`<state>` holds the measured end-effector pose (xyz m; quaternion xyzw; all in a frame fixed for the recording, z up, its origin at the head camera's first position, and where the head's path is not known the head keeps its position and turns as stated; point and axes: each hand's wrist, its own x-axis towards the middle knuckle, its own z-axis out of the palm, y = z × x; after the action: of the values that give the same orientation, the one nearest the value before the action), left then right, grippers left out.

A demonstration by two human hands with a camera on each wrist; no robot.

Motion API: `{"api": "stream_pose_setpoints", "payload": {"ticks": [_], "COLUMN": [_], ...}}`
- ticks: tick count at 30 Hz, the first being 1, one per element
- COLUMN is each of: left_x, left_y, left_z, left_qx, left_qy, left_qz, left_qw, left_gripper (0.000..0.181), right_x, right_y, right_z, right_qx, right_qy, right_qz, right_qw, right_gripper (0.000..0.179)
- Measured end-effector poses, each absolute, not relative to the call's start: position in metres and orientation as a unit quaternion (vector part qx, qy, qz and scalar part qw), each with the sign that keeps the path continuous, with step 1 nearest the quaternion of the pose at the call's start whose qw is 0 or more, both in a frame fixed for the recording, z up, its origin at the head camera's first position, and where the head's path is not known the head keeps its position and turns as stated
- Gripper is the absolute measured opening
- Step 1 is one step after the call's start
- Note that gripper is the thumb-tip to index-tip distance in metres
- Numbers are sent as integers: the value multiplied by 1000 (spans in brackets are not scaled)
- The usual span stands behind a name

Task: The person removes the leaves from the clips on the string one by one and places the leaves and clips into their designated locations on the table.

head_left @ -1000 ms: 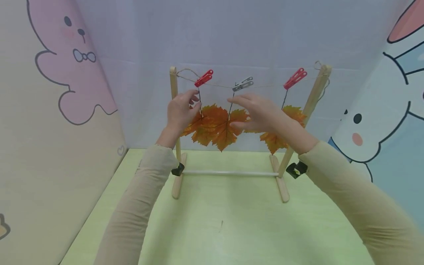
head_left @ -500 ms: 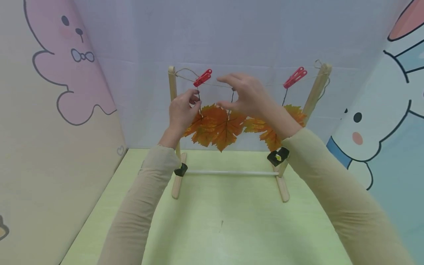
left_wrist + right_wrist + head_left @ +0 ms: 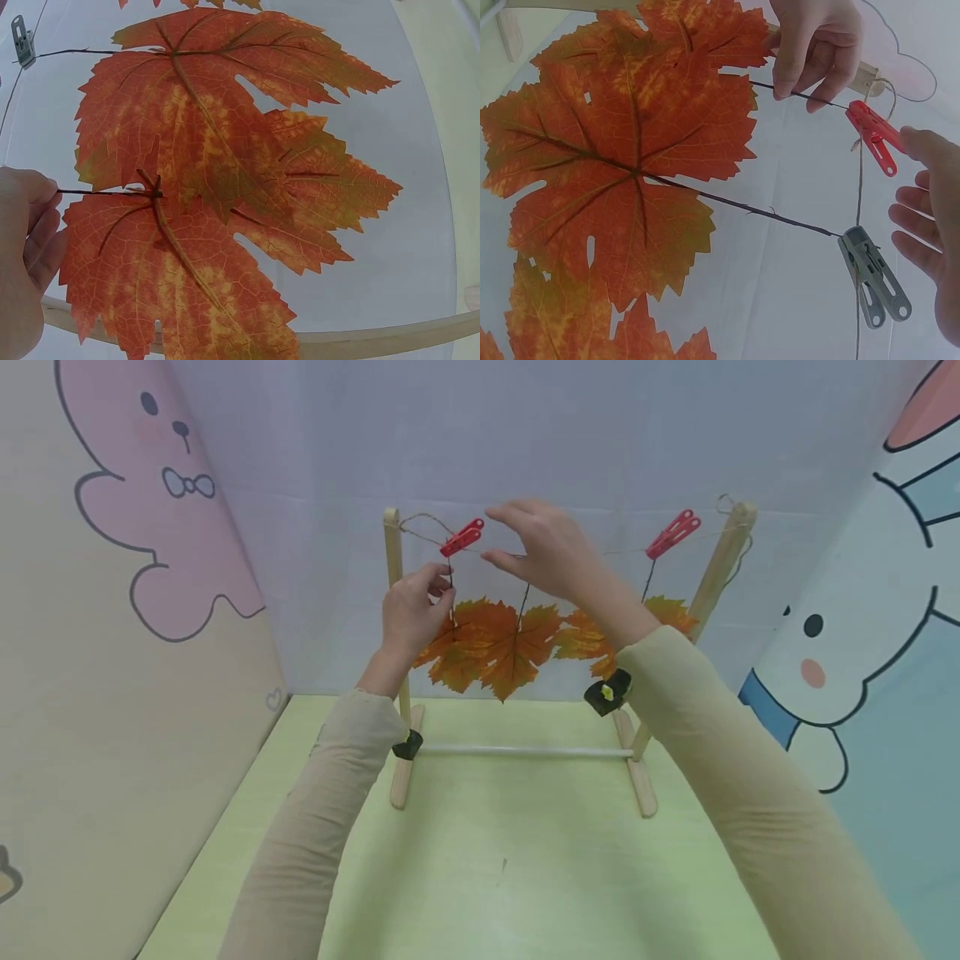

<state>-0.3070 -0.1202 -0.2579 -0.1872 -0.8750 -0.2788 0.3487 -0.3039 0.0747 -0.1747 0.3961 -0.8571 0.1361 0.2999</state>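
Okay, the right hand (image 3: 551, 547) is sitting spread-fingered beside the tilted red plastic clothespin (image 3: 461, 537), whose handles are pointing its way; can't tell if they're touching. Below the clothespin, the left hand (image 3: 412, 610) is pinching the thin dark stem (image 3: 821, 99) of a jagged orange-red leaf (image 3: 172, 262).

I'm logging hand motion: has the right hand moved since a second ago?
Yes: against the left wooden post, the right hand has moved up and leftward in the head view.
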Motion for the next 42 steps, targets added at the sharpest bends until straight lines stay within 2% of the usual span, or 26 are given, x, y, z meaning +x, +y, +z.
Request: {"api": "stream_pose_setpoints", "payload": {"ticks": [19,27,35,42], "left_x": [-307,-307,-306,-306], "left_y": [-119,-119,-121,-126], "left_z": [-260,-260,-261,-259], "left_qx": [-184,-187,-184,-188], "left_qy": [-875,-875,-879,-873], "left_qz": [-280,-273,-276,-277], "left_qw": [351,353,343,355], "left_gripper": [21,21,19,17], "right_x": [-319,-319,-317,-313], "right_y": [58,54,50,48], "right_z": [-178,-178,-181,-180], "right_qx": [361,340,338,320], "right_qy": [-887,-894,-872,-866], "right_qz": [105,180,269,290], "right_qw": [267,230,231,250], "right_gripper": [43,39,26,24]}}
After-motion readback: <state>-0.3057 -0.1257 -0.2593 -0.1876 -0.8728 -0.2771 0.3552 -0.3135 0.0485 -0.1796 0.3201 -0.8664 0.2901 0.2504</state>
